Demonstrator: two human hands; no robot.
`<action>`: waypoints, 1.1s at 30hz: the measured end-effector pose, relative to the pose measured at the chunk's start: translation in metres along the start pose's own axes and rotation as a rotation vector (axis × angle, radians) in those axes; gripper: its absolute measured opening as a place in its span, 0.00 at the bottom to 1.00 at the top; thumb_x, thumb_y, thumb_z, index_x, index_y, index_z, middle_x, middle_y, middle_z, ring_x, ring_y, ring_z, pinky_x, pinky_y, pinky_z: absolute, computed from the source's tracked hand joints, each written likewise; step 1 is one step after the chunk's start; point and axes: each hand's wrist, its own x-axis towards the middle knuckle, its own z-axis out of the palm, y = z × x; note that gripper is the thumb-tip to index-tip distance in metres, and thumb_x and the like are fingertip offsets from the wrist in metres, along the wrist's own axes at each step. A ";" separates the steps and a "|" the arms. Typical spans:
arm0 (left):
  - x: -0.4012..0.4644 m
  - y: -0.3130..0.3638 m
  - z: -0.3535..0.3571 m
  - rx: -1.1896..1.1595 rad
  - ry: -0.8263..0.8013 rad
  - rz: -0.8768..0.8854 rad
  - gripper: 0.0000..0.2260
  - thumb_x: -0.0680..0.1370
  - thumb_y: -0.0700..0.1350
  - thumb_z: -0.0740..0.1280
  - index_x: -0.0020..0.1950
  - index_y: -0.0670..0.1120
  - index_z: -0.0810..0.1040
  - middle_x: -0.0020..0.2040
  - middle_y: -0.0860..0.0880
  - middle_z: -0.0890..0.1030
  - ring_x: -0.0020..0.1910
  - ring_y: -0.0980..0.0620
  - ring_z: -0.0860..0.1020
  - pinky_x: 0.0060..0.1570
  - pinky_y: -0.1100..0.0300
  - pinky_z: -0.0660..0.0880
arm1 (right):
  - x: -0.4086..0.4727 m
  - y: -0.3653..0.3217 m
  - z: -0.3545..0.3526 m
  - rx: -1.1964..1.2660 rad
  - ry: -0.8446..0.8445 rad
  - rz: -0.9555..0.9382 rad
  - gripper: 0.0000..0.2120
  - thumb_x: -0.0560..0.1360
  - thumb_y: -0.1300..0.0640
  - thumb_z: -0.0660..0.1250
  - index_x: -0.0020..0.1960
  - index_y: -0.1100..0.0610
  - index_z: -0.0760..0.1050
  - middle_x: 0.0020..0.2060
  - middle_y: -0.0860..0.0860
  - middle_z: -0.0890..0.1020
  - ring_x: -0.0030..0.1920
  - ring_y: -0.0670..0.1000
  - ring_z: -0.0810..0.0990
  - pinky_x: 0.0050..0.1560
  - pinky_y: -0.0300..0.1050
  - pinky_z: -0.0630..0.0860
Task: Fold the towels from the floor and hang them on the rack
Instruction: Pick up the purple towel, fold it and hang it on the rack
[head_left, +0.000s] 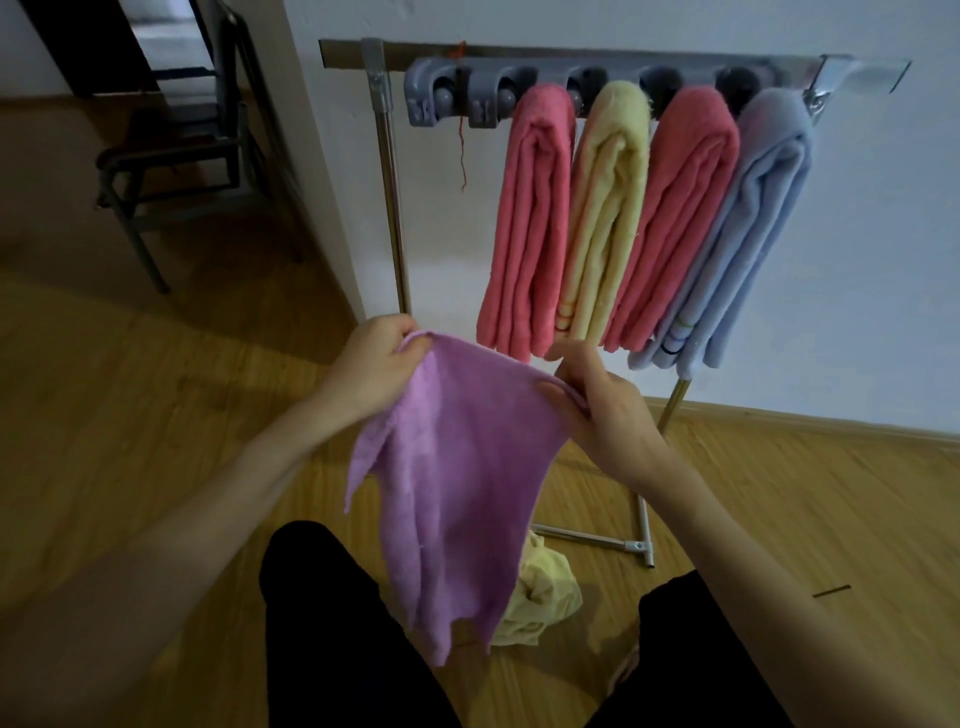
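A purple towel (457, 478) hangs lengthwise in front of me. My left hand (371, 364) pinches its top left corner and my right hand (602, 410) pinches its top right edge. A crumpled yellow towel (540, 597) lies on the wooden floor behind the purple one, between my knees. The metal rack (384, 156) stands against the white wall with a grey clip holder (447, 98) on its top bar. Several folded towels hang from it: pink (524, 218), yellow (602, 208), a second pink (680, 208) and light blue (753, 228). The two leftmost clips hold nothing.
A dark metal chair (176, 145) stands at the back left beside the wall corner. The rack's foot bar (597, 540) lies on the floor to my right. A small dark stick (831, 591) lies on the floor at the right. My legs in black trousers (322, 623) fill the bottom.
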 end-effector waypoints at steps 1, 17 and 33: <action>0.001 0.000 0.002 -0.062 0.038 -0.047 0.12 0.80 0.41 0.61 0.41 0.36 0.76 0.33 0.46 0.72 0.33 0.51 0.70 0.33 0.58 0.64 | -0.001 -0.003 0.001 -0.028 0.010 -0.050 0.07 0.80 0.54 0.59 0.57 0.49 0.64 0.41 0.45 0.76 0.36 0.50 0.76 0.36 0.47 0.74; 0.026 0.030 0.021 -0.418 0.237 -0.252 0.11 0.83 0.44 0.55 0.53 0.41 0.74 0.42 0.49 0.76 0.41 0.57 0.77 0.31 0.74 0.71 | 0.001 -0.026 0.025 0.077 -0.260 -0.166 0.12 0.70 0.59 0.58 0.45 0.59 0.79 0.39 0.50 0.71 0.35 0.46 0.69 0.36 0.53 0.72; 0.044 0.046 0.026 -0.582 0.384 -0.352 0.12 0.81 0.40 0.55 0.56 0.37 0.76 0.51 0.40 0.80 0.49 0.46 0.80 0.53 0.47 0.79 | 0.006 -0.022 0.038 0.064 0.068 -0.040 0.09 0.70 0.52 0.73 0.39 0.56 0.76 0.37 0.43 0.68 0.31 0.41 0.68 0.30 0.50 0.74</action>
